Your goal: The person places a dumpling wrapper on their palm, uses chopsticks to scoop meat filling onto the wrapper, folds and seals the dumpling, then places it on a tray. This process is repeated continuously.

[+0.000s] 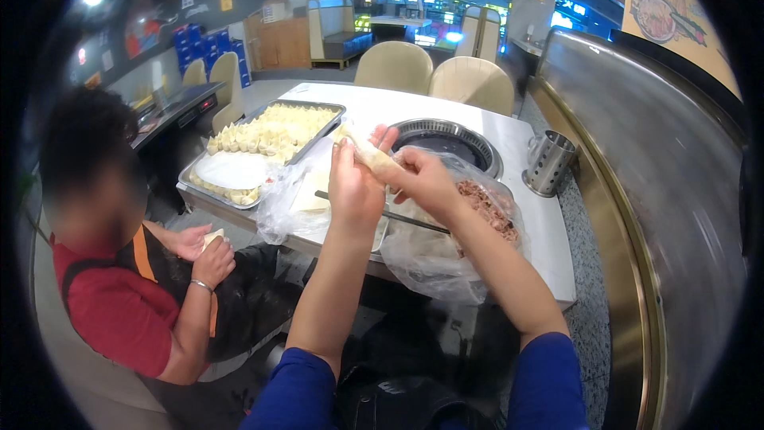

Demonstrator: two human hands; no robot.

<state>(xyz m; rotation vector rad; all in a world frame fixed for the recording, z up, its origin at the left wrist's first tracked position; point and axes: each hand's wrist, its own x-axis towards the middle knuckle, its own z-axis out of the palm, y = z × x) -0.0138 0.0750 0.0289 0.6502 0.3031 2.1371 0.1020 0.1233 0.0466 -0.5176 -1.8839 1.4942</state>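
Note:
Above the white table, my left hand [356,191] and my right hand [432,185] meet on a pale, folded dumpling wrapper [371,156]. The left palm supports it while my right fingers press its near side; whether filling is inside is hidden. A thin dark stick [418,222] slants below my hands, passing behind my left wrist; what holds it cannot be seen. Right of my right forearm, minced meat filling [487,211] lies in a clear plastic bag [434,269]. Flat pale wrappers [311,191] lie left of my left wrist, beside more clear plastic.
Two metal trays of dumplings [278,129] stand at the left, the nearer partly under a white sheet [232,168]. Beyond my hands is a round metal-rimmed cooker [447,147]; a perforated metal holder [549,162] stands right. A co-worker [127,295] at left holds a dumpling.

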